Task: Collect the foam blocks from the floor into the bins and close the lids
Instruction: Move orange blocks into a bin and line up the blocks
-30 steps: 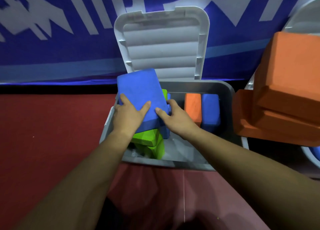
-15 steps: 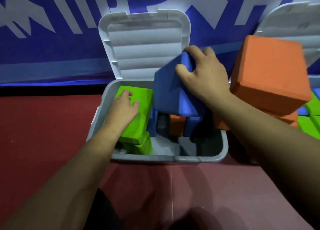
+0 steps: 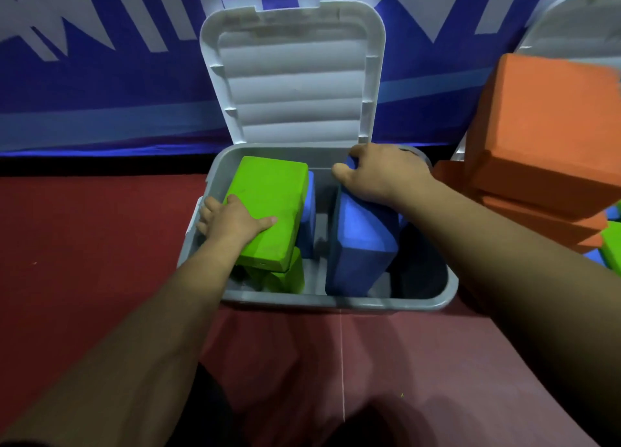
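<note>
A grey bin (image 3: 339, 303) stands on the red floor with its white lid (image 3: 292, 70) raised against the blue wall. My left hand (image 3: 235, 219) grips the near left corner of a green foam block (image 3: 268, 204), which lies on another green block (image 3: 285, 275) in the bin's left side. My right hand (image 3: 379, 174) grips the top end of a blue foam block (image 3: 359, 245) that stands tilted in the bin's right half. Another blue block (image 3: 307, 211) stands behind the green one.
Large orange foam blocks (image 3: 544, 134) are stacked at the right, beside the bin, with green and blue blocks (image 3: 611, 248) below them. A second white lid (image 3: 571, 23) rises at the far right. Red floor (image 3: 84, 245) spreads left and in front.
My right hand has lowered the blue block from above the bin down into its right side. My left hand slid to the green block's near corner.
</note>
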Available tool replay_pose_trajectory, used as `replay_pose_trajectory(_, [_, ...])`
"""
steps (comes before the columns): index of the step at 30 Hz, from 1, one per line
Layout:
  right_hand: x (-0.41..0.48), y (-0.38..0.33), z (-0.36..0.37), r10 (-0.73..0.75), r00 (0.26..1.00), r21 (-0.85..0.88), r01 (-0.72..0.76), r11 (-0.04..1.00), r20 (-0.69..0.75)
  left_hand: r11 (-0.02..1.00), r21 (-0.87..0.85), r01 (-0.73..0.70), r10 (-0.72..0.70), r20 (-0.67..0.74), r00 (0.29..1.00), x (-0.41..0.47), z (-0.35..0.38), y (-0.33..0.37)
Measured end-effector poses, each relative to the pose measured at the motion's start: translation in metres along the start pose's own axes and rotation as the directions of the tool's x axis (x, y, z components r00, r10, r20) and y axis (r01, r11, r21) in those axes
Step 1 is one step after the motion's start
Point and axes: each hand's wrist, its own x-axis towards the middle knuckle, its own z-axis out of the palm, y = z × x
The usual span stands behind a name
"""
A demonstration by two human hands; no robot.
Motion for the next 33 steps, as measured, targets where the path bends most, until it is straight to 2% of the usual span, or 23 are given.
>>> replay_pose_trajectory(3, [0.018,0.009,0.030,0.052,0.988,-0.002,-0.052,0.999,0.144,0.997,-0.082,0.009,-0.002,0.084,0.996,0.009,0.006,-0.005])
replay_pose_trajectory(6, [0.004,0.017,0.093,0.109,0.915,-0.010,-0.115,0.993,0.388,0.990,-0.139,0.030,-0.022,0.061,0.998,0.016,0.008,-0.011])
replay_pose_trajectory(7, [-0.009,0.020,0.114,0.119,0.902,-0.007,-0.128,0.992,0.414,0.989,-0.138,0.054,-0.045,0.065,0.997,0.016,0.007,-0.011])
replay_pose_trajectory(10, [-0.027,0.028,0.164,0.109,0.937,-0.045,-0.100,0.994,0.333,0.992,-0.095,0.083,-0.068,0.152,0.986,0.016,0.008,-0.012])
replay_pose_trajectory(13, [-0.011,0.024,0.187,0.166,0.969,-0.078,-0.154,0.985,0.185,0.978,-0.200,0.059,-0.022,0.180,0.983,0.011,0.011,-0.011])
replay_pose_trajectory(16, [-0.002,0.016,0.190,0.179,0.962,-0.087,-0.165,0.982,0.203,0.948,-0.317,0.022,0.043,0.196,0.980,0.009,0.012,-0.004])
replay_pose_trajectory(18, [-0.003,0.015,0.184,0.201,0.963,-0.011,-0.203,0.979,0.178,0.912,-0.410,0.014,0.061,0.170,0.983,0.010,0.010,0.003])
replay_pose_trajectory(20, [-0.003,0.015,0.170,0.226,0.973,0.169,-0.230,0.958,0.046,0.837,-0.545,0.055,0.028,0.143,0.989,0.012,0.005,0.013])
replay_pose_trajectory(21, [-0.003,0.013,0.156,0.251,0.968,0.318,-0.235,0.918,-0.009,0.780,-0.620,0.086,0.003,0.142,0.990,0.013,0.004,0.018])
replay_pose_trajectory(22, [-0.002,0.014,0.139,0.283,0.958,0.500,-0.227,0.836,-0.038,0.703,-0.702,0.115,-0.003,0.159,0.987,0.013,0.004,0.024])
replay_pose_trajectory(24, [-0.002,0.013,0.097,0.371,0.928,0.811,-0.183,0.555,-0.045,0.494,-0.853,0.169,0.032,0.212,0.977,0.017,0.013,0.034])
replay_pose_trajectory(25, [-0.002,0.013,0.077,0.377,0.925,0.877,-0.143,0.458,-0.046,0.394,-0.897,0.201,0.049,0.239,0.970,0.019,0.023,0.040])
replay_pose_trajectory(26, [-0.002,0.012,0.061,0.355,0.932,0.903,-0.084,0.421,-0.078,0.312,-0.920,0.237,0.077,0.273,0.959,0.014,0.030,0.049])
replay_pose_trajectory(27, [-0.006,0.008,0.050,0.325,0.939,0.894,-0.048,0.445,-0.111,0.231,-0.938,0.259,0.123,0.292,0.948,0.002,0.032,0.060])
replay_pose_trajectory(29, [-0.015,0.001,0.037,0.253,0.941,0.796,0.026,0.605,-0.223,0.143,-0.954,0.265,0.217,0.292,0.932,-0.021,0.035,0.082])
replay_pose_trajectory(31, [-0.021,0.000,0.027,0.200,0.901,0.654,0.113,0.748,-0.384,0.130,-0.950,0.284,0.318,0.311,0.896,-0.030,0.048,0.095])
replay_pose_trajectory(33, [-0.028,0.005,0.010,0.151,0.845,0.509,0.158,0.846,-0.514,0.229,-0.947,0.224,0.403,0.301,0.864,-0.035,0.055,0.097])
